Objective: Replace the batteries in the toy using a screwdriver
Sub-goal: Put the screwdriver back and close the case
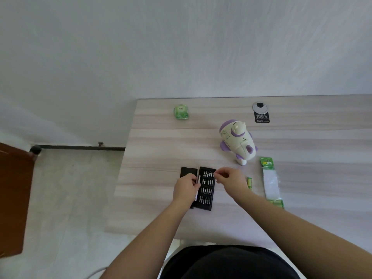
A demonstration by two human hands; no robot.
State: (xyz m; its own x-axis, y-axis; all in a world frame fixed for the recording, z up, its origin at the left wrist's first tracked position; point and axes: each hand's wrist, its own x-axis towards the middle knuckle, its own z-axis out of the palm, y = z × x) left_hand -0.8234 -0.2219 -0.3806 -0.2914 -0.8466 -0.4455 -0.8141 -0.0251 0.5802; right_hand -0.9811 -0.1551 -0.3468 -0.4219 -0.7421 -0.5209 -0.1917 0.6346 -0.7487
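A cream and purple rocket-shaped toy [237,140] stands on the pale wooden table [153,137]. In front of me an open black screwdriver kit [207,195] lies with rows of silver bits. My left hand [186,188] grips the silver screwdriver handle [198,181] at the kit's left edge. My right hand [227,177] hovers over the kit's top right corner, fingertips pinched on a small bit. A green battery [249,183] lies just right of that hand. Further right is the torn green battery pack [270,180].
The kit's black lid [188,172] lies left of the kit, partly under my left hand. A green wrapped packet [181,112] sits near the table's far left. A round cable grommet with a black sticker [261,112] is at the back. The table's left edge drops to the floor.
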